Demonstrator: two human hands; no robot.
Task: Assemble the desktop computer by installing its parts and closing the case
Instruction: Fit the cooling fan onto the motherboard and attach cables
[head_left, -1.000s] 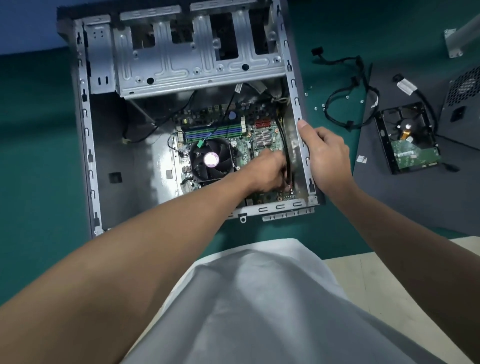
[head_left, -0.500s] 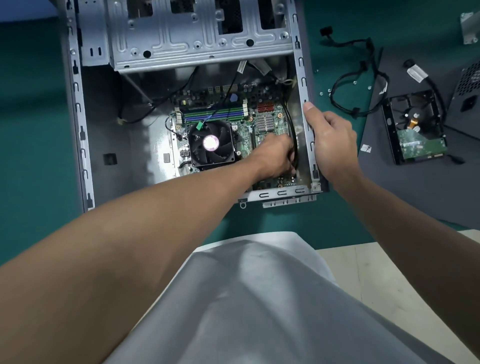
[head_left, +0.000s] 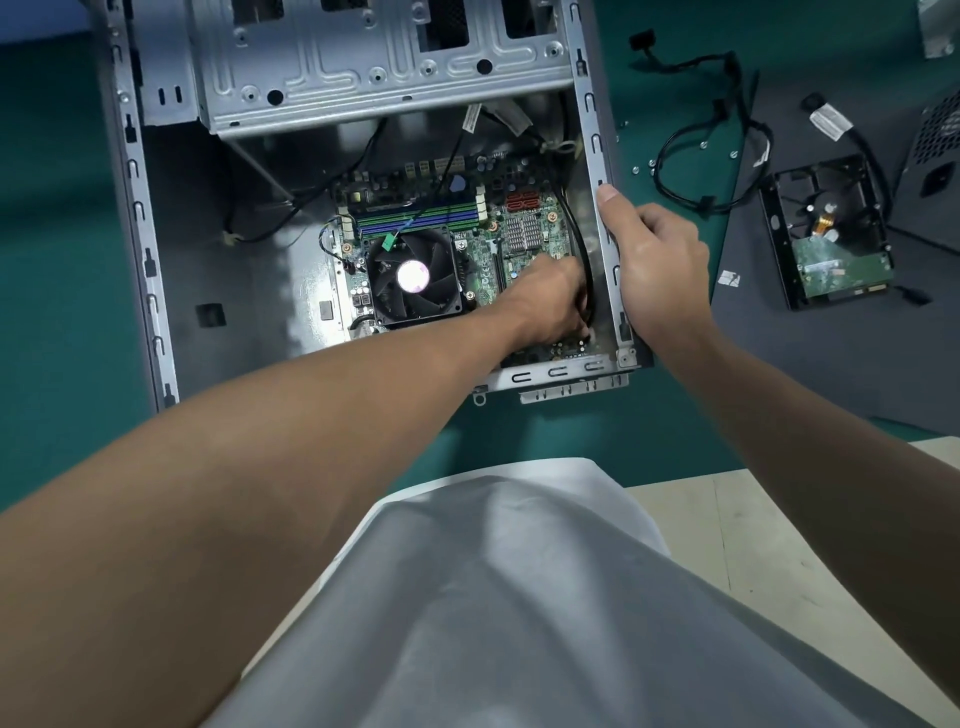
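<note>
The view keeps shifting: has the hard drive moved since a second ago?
No. The hard drive keeps its place beside the white scrap on the dark mat; only the camera shifted.

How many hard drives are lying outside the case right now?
1. The hard drive lies circuit-board up on the dark mat, right of the case, past the right hand gripping the case wall. More may lie out of frame.
</note>
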